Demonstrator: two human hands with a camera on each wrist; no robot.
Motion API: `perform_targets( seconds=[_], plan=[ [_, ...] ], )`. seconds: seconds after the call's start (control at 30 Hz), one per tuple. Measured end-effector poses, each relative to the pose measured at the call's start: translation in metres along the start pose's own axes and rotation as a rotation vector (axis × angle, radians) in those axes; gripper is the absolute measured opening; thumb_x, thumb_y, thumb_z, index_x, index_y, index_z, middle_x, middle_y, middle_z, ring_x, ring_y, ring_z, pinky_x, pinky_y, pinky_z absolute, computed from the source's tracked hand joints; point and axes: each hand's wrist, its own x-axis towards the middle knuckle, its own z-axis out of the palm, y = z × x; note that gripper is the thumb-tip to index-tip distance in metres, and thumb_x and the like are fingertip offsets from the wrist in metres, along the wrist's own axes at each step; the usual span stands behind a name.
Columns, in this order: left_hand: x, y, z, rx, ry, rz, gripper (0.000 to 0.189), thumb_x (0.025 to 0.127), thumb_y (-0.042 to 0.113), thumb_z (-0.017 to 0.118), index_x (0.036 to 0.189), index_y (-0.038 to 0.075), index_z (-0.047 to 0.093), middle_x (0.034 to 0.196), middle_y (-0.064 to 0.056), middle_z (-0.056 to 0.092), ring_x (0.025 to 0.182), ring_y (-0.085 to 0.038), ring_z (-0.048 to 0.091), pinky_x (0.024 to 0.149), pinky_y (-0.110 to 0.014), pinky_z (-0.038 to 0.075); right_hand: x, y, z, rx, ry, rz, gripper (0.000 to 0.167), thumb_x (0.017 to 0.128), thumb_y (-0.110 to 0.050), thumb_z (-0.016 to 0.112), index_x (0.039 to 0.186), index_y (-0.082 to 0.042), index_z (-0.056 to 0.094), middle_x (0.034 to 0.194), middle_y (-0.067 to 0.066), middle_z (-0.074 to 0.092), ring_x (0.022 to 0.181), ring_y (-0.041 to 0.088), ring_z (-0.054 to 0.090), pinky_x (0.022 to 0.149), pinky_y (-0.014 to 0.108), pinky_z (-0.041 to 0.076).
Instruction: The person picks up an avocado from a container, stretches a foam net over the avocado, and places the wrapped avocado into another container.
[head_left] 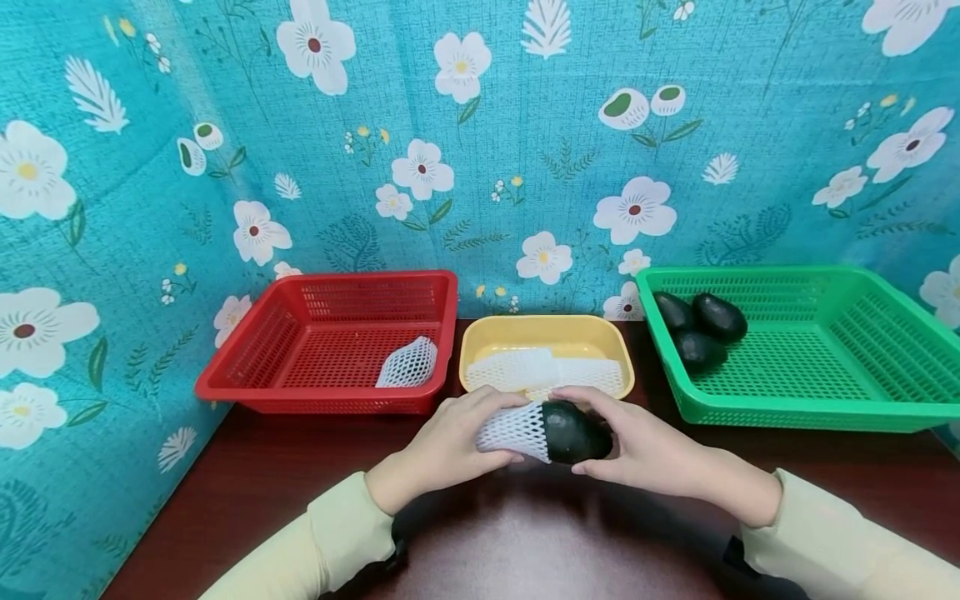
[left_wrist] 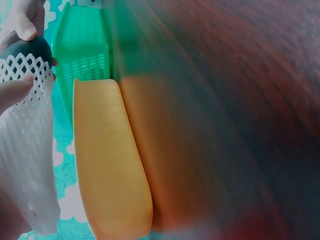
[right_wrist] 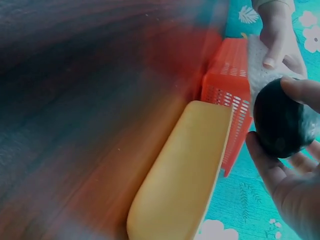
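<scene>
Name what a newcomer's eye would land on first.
Probably the turquoise floral cloth filling the background. Next, the bright containers: a red basket on the left, a green basket with three dark fruits on the right, a yellow tray between. Front and centre, the left hand grips a white mesh sleeve, the right hand a dark avocado partly inside it.

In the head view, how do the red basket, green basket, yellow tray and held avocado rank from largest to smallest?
1. Green basket
2. Red basket
3. Yellow tray
4. Held avocado, partly covered
</scene>
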Motion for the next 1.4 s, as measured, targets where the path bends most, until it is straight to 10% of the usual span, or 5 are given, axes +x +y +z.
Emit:
perform_targets(
  seconds=[0.43,0.8,1.07,1.4],
  plan=[
    [0.001,0.001,0.004,-0.106,0.001,-0.028,0.061,0.082,0.022,0.088,0.136,0.016,0.062,0.118,0.0,0.065,0.1,-0.013,0.06,0.084,-0.031,0.052,-0.003,0.007,0.015,-0.023,0.139,-0.161,0.078,0.077,-0.003,0.09,0.145,-0.015,0.052,0.138,0.006,0.055,0.114,0.017,0.056,0.065,0.027,0.06],
    [0.0,0.004,0.004,-0.115,-0.033,-0.032,0.066,0.082,0.025,0.088,0.14,0.016,0.06,0.12,0.001,0.066,0.101,-0.011,0.06,0.085,-0.031,0.051,-0.005,0.005,0.016,-0.175,0.167,-0.066,0.071,0.078,-0.024,0.092,0.138,-0.016,0.054,0.099,0.0,0.066,0.066,0.007,0.057,0.056,0.023,0.053],
    [0.005,0.007,0.003,-0.101,-0.027,-0.019,0.07,0.079,0.023,0.091,0.141,0.013,0.06,0.119,-0.002,0.066,0.102,-0.013,0.061,0.085,-0.028,0.054,-0.007,0.009,0.012,-0.23,0.189,-0.197,0.078,0.075,-0.001,0.09,0.143,-0.012,0.054,0.133,0.006,0.059,0.101,0.014,0.062,0.073,0.027,0.059],
    [0.007,0.013,0.002,-0.092,-0.077,-0.077,0.073,0.079,0.026,0.091,0.144,0.018,0.058,0.13,-0.001,0.063,0.112,-0.013,0.058,0.091,-0.041,0.05,-0.012,0.015,0.01,-0.207,0.234,-0.226,0.073,0.067,0.006,0.092,0.132,-0.008,0.061,0.118,0.007,0.069,0.09,0.012,0.07,0.077,0.026,0.059]
  ],
)
